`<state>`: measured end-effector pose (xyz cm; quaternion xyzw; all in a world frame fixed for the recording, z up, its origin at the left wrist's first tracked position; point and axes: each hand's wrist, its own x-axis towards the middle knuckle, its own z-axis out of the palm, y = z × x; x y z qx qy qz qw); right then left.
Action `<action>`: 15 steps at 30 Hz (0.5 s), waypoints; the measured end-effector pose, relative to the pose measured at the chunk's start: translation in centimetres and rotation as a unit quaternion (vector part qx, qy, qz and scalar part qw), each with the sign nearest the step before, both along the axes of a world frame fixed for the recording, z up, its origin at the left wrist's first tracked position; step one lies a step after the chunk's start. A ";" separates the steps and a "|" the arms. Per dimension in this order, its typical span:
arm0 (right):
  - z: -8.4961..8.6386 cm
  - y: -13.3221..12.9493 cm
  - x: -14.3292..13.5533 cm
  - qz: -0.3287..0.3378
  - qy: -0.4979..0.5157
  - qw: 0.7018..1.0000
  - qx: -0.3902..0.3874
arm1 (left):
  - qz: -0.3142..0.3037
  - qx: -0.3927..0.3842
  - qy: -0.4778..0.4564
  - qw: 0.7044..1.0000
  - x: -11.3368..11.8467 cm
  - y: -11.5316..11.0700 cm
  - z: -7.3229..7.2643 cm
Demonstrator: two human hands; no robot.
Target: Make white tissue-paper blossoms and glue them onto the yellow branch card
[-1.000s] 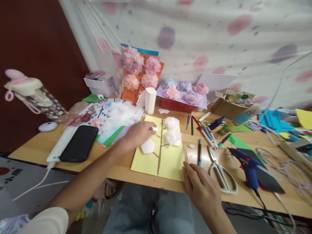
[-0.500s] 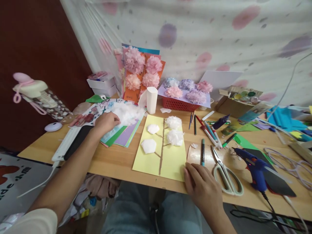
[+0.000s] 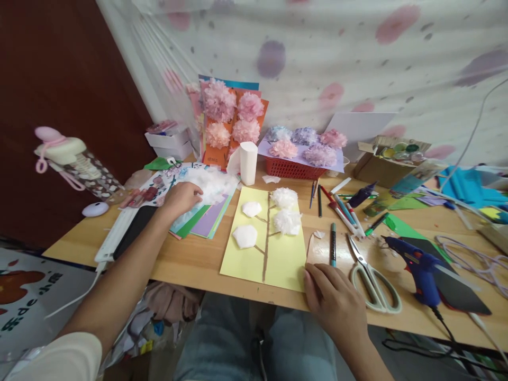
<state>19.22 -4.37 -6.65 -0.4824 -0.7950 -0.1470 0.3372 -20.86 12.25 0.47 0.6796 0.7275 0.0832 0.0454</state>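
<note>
My left hand [image 3: 183, 201] is at the near edge of a loose pile of white tissue paper [image 3: 214, 182], with its fingers curled together and their tips against the tissue. Coloured paper sheets [image 3: 204, 222] lie under the pile. A yellow sheet [image 3: 242, 267] has a brown drawn stem with branches. On its left side are two flat white paper hexagons [image 3: 245, 236]; on its right, two fluffy white tissue flowers [image 3: 287, 221]. My right hand [image 3: 337, 299] rests at the table's front edge by the sheet's lower right corner, fingers loosely bent and holding nothing visible.
Scissors [image 3: 375, 283], a dark marker [image 3: 333, 246] and a blue glue gun [image 3: 420, 272] lie to the right. Behind stand a white roll-like block [image 3: 248, 164], a red basket [image 3: 293, 169] with paper flowers, and an orange flower card [image 3: 234, 140]. A bottle [image 3: 85, 164] stands left.
The whole view has shifted slightly, so the table things appear a little further right. My left hand stays at the tissue pile and my right hand by the sheet's corner.
</note>
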 end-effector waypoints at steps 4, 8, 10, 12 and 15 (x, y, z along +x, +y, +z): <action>0.0 0.0 0.0 0.003 0.002 1.000 -0.005 | 0.017 -0.003 0.027 0.999 0.5 0.0 -0.3; 0.1 -0.1 -0.2 0.004 0.006 1.000 -0.004 | 0.024 0.027 -0.008 0.999 0.0 -0.1 0.6; 0.0 -0.1 -0.2 0.002 0.010 1.000 -0.002 | 0.014 0.037 -0.028 0.999 -0.6 0.0 1.4; -0.1 -0.1 -0.1 0.000 0.014 1.000 -0.005 | 0.009 0.039 -0.057 0.998 -1.0 0.0 2.2; -0.2 -0.2 0.2 0.002 0.036 0.999 0.007 | 0.007 0.059 -0.144 0.988 -0.5 -0.4 3.3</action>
